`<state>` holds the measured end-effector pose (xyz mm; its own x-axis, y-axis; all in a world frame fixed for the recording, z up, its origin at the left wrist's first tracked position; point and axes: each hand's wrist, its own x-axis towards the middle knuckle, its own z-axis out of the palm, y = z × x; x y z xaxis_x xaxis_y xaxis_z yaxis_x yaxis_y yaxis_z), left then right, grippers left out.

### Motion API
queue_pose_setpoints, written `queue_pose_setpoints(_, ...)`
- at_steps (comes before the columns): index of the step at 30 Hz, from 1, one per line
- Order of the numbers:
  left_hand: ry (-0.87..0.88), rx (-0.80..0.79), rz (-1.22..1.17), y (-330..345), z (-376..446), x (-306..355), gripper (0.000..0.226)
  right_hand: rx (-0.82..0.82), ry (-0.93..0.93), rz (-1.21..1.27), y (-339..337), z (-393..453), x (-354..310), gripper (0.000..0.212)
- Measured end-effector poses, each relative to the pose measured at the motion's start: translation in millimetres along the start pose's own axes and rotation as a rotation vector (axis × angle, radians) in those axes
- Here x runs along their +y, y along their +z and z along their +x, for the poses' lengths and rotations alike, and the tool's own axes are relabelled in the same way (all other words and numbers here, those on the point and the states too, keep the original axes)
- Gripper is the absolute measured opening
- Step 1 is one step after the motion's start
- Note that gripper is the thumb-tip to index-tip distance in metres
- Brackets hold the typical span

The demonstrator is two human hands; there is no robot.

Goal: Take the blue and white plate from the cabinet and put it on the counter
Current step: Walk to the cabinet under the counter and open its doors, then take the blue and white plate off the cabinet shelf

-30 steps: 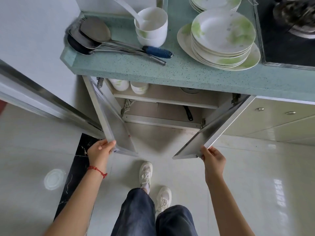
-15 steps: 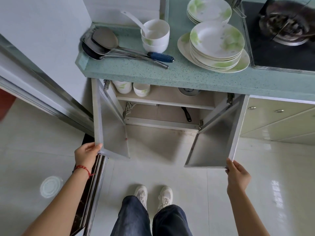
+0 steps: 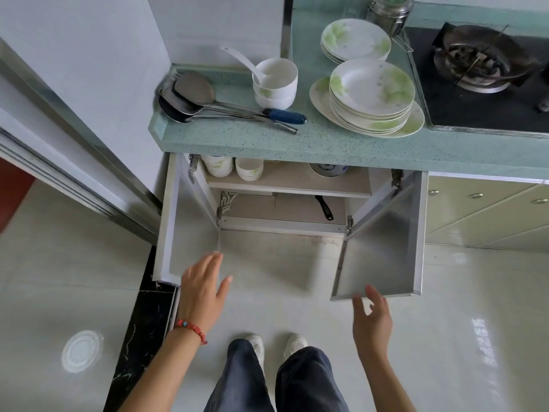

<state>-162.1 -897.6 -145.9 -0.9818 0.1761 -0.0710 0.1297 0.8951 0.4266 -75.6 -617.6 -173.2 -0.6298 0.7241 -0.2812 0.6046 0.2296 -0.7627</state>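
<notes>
The blue and white plate (image 3: 327, 169) sits on the upper shelf of the cabinet (image 3: 289, 188), mostly hidden under the edge of the green speckled counter (image 3: 326, 144). Both cabinet doors stand wide open: the left door (image 3: 170, 221) and the right door (image 3: 383, 248). My left hand (image 3: 205, 289) hovers below the left door, fingers spread, holding nothing. Just under the lower edge of the right door is my right hand (image 3: 371, 316), also open and off the door.
White bowls (image 3: 233, 168) stand on the same shelf, left of the plate. A black handle (image 3: 324, 207) lies on the lower shelf. On the counter are ladles (image 3: 208, 99), stacked bowls (image 3: 276, 84), green-patterned plate stacks (image 3: 371, 96) and a gas hob (image 3: 481, 63) at right.
Both doors have swung fully open. My hands have let go of the door edges and moved inward toward the cabinet's middle. The camera has pulled back.
</notes>
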Motion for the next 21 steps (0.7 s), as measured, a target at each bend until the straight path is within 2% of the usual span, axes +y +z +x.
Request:
queue_pose_setpoints(4, 0.101, -0.112, 0.122, 8, 5, 23, 0.051, -0.097, -0.256, -0.281, 7, 1, -14, 0.041)
queue_pose_setpoints(7, 0.140, -0.160, 0.205, 21, 12, 29, 0.043, -0.152, -0.320, -0.425, 6, 15, -13, 0.043)
queue_pose_setpoints(10, 0.117, -0.241, 0.222, 31, 21, 39, 0.050, -0.200, -0.368, -0.541, 2, 35, -4, 0.044)
queue_pose_setpoints(15, 0.079, -0.272, 0.268, 60, 43, 55, 0.044, -0.271, -0.396, -0.608, 0, 76, 16, 0.046)
queue_pose_setpoints(18, 0.042, -0.319, 0.254, 77, 63, 67, 0.077, -0.292, -0.442, -0.626, 7, 105, 25, 0.046)
queue_pose_setpoints(19, 0.042, -0.321, 0.249, 84, 69, 69, 0.077, -0.293, -0.449, -0.623, 10, 115, 28, 0.046)
queue_pose_setpoints(21, 0.034, -0.290, 0.251, 101, 82, 70, 0.058, -0.283, -0.467, -0.604, 18, 135, 32, 0.045)
